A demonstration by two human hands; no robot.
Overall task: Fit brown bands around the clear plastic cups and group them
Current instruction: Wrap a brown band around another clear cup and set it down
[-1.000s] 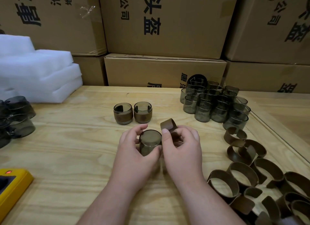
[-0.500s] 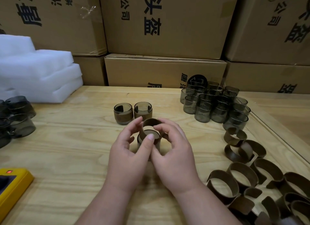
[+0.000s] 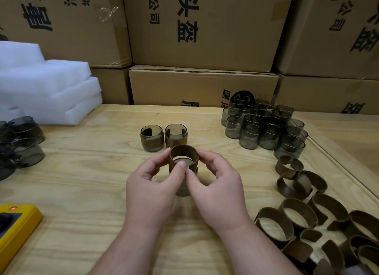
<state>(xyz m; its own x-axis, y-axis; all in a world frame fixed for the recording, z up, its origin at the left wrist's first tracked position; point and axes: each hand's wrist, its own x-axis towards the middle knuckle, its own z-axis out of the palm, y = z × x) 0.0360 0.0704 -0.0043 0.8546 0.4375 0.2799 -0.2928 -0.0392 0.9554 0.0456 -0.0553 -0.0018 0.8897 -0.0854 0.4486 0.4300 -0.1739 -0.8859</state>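
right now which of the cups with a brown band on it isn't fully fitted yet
The cup between the left hand and right hand: its band sits only over the top. The two banded cups behind stand alone, bands around their middles.

Matt brown band point(image 3: 184, 154), smoky clear plastic cups point(image 3: 264, 129), pale grained wooden table point(image 3: 92, 172), white foam point(image 3: 47, 90).

— Where's everything on the tabletop point(image 3: 86, 172)?
— Two banded cups point(image 3: 164, 138) centre; bare cups point(image 3: 264, 127) behind-right, loose bands point(image 3: 307, 213) before them. Foam point(image 3: 47, 86) back-left — boxes point(image 3: 205, 28) behind it all.
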